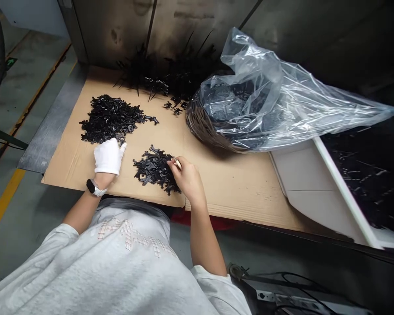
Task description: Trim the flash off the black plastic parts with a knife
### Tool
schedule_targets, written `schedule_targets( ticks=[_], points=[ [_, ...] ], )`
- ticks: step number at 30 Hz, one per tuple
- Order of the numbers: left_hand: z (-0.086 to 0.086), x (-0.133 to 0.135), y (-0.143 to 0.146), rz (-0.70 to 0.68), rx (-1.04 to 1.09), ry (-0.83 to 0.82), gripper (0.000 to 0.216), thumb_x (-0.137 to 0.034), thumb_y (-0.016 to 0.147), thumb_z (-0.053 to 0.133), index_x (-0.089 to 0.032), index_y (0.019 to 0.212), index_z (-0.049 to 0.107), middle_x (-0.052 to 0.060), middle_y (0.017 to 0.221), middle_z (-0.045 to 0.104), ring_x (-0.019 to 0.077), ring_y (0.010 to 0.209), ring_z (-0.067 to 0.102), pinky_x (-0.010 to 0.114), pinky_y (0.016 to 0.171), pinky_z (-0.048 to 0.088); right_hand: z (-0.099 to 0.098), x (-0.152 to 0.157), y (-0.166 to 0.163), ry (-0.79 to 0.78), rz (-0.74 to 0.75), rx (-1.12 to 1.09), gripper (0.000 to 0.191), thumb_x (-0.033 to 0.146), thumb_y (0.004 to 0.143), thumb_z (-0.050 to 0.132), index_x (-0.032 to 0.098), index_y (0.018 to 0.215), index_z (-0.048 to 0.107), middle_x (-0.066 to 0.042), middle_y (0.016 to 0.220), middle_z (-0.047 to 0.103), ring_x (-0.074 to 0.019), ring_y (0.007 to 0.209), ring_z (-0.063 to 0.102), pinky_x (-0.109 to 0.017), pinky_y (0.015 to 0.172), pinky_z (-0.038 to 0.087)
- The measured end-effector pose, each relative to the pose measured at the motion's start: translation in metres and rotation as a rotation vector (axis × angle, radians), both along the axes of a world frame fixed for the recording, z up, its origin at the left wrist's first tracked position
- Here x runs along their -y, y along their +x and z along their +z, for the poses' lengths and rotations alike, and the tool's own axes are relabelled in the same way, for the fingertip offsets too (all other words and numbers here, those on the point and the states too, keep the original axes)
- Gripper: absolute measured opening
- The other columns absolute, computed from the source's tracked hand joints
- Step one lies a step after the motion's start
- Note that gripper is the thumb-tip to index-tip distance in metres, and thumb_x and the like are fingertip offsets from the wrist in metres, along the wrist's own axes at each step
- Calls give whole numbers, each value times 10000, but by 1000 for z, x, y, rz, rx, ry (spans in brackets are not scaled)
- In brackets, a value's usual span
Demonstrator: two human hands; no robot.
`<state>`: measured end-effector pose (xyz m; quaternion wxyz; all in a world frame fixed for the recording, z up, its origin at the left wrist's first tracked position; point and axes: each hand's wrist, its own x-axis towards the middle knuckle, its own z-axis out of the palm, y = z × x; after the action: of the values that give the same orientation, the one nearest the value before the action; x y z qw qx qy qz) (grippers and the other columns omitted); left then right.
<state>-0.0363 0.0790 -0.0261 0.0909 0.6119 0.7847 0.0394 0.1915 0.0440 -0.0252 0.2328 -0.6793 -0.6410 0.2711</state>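
Note:
My left hand, in a white glove, is curled closed at the near edge of a large heap of small black plastic parts; what it holds is hidden. My bare right hand has its fingers pinched together at the right edge of a smaller heap of black parts, seemingly on a small pale object I cannot name. Both heaps lie on a sheet of brown cardboard.
A woven basket lined with a clear plastic bag holds more black parts at the back right. A tangle of black sprues lies against the metal wall. A white tray with black pieces stands at the right. Cables lie on the floor.

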Motion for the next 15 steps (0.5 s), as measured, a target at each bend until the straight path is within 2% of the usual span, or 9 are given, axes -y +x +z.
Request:
schedule_targets(
  ticks=[3, 6, 8, 10, 13, 15],
  points=[
    [0, -2, 1, -10, 76, -20, 378, -447, 909, 418, -154, 989, 643, 182, 1022, 702, 340, 965, 663, 400, 781, 462, 2, 4, 3, 13, -13, -11, 223, 376, 900, 504, 191, 856, 622, -76, 768, 686, -203, 687, 584, -279, 631, 336],
    [2, 1, -2, -36, 175, -73, 297, -416, 868, 473, -167, 854, 634, 176, 967, 710, 332, 923, 665, 394, 756, 461, 8, 8, 7, 41, -31, -48, 297, 435, 915, 492, 174, 895, 632, -50, 708, 655, -178, 633, 554, -271, 613, 344],
    [8, 6, -4, -86, 263, -92, 300, -412, 879, 451, -173, 768, 594, 155, 888, 703, 290, 869, 657, 375, 758, 457, 15, 12, 6, 61, -17, -94, 349, 480, 921, 482, 167, 909, 634, -34, 693, 644, -160, 614, 547, -261, 601, 361],
    [18, 15, -2, -166, 368, -83, 337, -415, 921, 370, -184, 761, 556, 104, 844, 683, 218, 818, 633, 329, 762, 457, 23, 17, 2, 79, 20, -150, 403, 520, 931, 453, 164, 952, 640, -36, 749, 665, -153, 647, 576, -253, 610, 398],
    [37, 34, 6, -270, 656, -52, 350, -390, 952, 273, -191, 772, 497, 33, 793, 612, 123, 679, 550, 250, 676, 454, 37, 29, -12, 151, 176, -246, 477, 528, 977, 350, 169, 1137, 622, -68, 957, 701, -168, 818, 641, -271, 714, 470],
    [48, 50, 14, -285, 1128, 4, 308, -376, 931, 347, -192, 707, 449, 8, 713, 525, 99, 588, 461, 243, 608, 434, 47, 38, -23, 243, 308, -281, 482, 492, 1004, 308, 183, 1281, 553, -83, 1088, 693, -169, 912, 649, -288, 782, 492]
  ],
)
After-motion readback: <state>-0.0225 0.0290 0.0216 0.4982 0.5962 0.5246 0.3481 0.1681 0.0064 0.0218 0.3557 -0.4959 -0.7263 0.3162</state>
